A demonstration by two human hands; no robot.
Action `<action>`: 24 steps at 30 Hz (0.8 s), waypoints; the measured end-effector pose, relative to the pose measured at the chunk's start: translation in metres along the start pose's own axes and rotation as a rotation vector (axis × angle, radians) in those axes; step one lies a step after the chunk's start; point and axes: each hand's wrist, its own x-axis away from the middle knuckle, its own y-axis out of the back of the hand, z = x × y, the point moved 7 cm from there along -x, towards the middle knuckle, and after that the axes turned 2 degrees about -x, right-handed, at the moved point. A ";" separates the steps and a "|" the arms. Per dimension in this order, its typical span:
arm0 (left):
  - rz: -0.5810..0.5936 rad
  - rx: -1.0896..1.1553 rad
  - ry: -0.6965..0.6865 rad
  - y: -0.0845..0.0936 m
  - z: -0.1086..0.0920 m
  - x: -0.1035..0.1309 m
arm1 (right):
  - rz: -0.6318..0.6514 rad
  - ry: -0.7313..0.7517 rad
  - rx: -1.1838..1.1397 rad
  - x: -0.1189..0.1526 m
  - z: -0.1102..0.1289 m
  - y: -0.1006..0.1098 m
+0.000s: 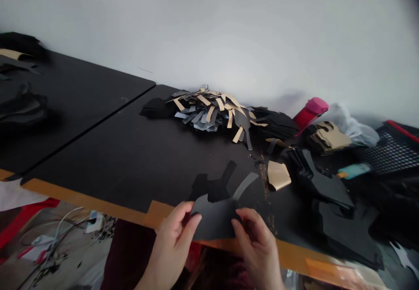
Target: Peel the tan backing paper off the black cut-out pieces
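Note:
A dark grey cut sheet piece (214,220) with a curved strip at its upper right is held flat over the table's front edge. My left hand (176,237) pinches its left side between thumb and fingers. At its right side, my right hand (257,242) grips it the same way. Just behind it lies a black cut piece (216,187) with a similar strip, partly covered by the grey one. A small tan piece (278,175) rests on the table to the right of them.
A heap of tan and grey strip-shaped pieces (212,109) lies by the wall. Stacks of dark pieces (324,181) stand at right, near a pink bottle (309,113), a glue bottle (355,171) and a mesh basket (393,148). Cables (62,233) and a power strip lie on the floor.

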 end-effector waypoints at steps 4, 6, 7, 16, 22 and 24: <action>-0.236 -0.348 -0.189 0.012 -0.011 -0.022 | 0.022 0.035 0.072 -0.024 0.007 -0.014; -0.277 -0.385 -0.215 0.012 -0.011 -0.033 | 0.018 0.029 0.116 -0.033 0.004 -0.019; -0.273 -0.389 -0.220 0.012 -0.012 -0.039 | 0.022 0.022 0.139 -0.036 0.002 -0.021; -0.103 -0.438 -0.267 0.008 -0.033 -0.074 | 0.041 -0.059 0.184 -0.056 -0.012 -0.024; -0.085 -0.496 -0.324 0.007 -0.027 -0.059 | 0.085 -0.006 0.225 -0.045 -0.011 -0.027; -0.102 -0.505 -0.352 0.005 -0.023 -0.053 | 0.090 0.003 0.239 -0.042 -0.012 -0.028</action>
